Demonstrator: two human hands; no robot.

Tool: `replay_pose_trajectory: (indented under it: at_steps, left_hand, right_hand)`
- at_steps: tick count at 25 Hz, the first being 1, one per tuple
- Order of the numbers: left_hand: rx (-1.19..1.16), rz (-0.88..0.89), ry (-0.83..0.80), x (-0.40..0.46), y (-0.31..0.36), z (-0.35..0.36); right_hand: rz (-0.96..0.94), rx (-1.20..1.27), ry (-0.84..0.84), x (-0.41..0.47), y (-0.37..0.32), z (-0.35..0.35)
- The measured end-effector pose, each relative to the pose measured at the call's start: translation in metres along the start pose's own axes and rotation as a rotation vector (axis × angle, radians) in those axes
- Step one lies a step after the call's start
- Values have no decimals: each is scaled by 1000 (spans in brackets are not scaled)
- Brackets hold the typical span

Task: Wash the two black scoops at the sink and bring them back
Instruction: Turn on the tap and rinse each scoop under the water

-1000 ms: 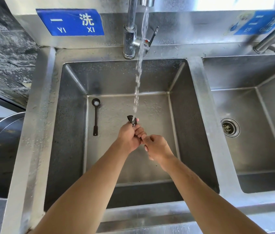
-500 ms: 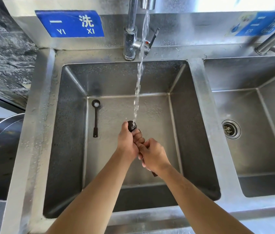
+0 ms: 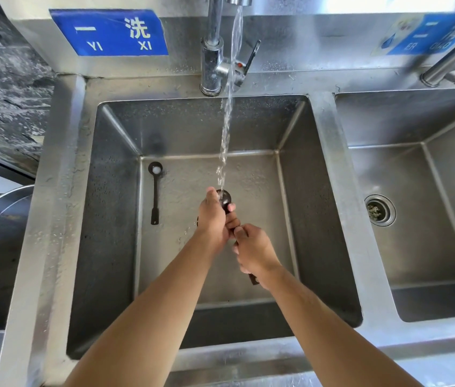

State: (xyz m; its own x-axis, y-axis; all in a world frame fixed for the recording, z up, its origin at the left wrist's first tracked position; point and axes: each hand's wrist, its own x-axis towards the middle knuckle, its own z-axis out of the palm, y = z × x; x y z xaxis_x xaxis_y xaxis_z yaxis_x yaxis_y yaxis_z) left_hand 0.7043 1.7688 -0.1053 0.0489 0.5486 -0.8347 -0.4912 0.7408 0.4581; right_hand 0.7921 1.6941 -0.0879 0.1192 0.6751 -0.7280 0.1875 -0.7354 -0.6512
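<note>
- While water from the tap (image 3: 212, 65) runs down, both hands hold one black scoop (image 3: 225, 198) over the left basin (image 3: 299, 208) — bowl right under the stream.
- Left hand (image 3: 213, 219) is closed around the neck just below the bowl, thumb up beside the bowl rim.
- Right hand (image 3: 254, 251) is closed around the handle lower down; the handle's end pokes out below the wrist.
- Long axis of the held scoop: bowl away from the person, handle end toward them and slightly right.
- Second scoop (image 3: 155, 191) lies flat on the basin floor, well left of the hands, untouched; bowl toward the back wall, handle toward the person, something white sitting in the bowl.
- Handling guess: small, light, stiff, probably plastic — wet, so likely slippery; a two-point hold on neck and handle looks sensible, rubbing the bowl with a thumb.
- Second scoop lies flat against steel, so pinching the thin handle mid-length may be fiddly; lifting at the thicker handle end looks easier.
- Right basin (image 3: 444, 219) holds no scoop.
</note>
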Motion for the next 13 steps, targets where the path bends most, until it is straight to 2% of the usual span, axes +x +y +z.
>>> replay_pose_trajectory:
  at_steps: [2, 4, 6, 9, 13]
  left_hand:
    - [45, 25, -109, 0, -3, -6]
    - [73, 125, -203, -2, -4, -16]
    - [112, 194, -236, -4, -3, -25]
    - [25, 233, -205, 2, 5, -27]
    - [-99, 267, -100, 12, 12, -20]
  right_hand:
    - [44, 95, -56, 0, -5, -7]
    - [79, 206, -121, -2, -13, -11]
    - [83, 294, -157, -3, -22, -10]
    - [79, 369, -196, -8, -28, -9]
    - [73, 271, -154, -13, -28, -5]
